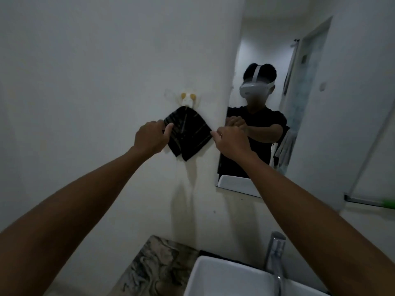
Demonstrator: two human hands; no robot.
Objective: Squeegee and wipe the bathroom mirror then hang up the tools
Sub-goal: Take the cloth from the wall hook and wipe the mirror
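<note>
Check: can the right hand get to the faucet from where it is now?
Probably yes. The right hand is up at the black cloth's right corner beside the mirror; the faucet stands below that forearm by the sink, with nothing between them.

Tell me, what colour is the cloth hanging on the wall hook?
The square fabric cloth is black with thin pale stripes, seen in the head view.
</note>
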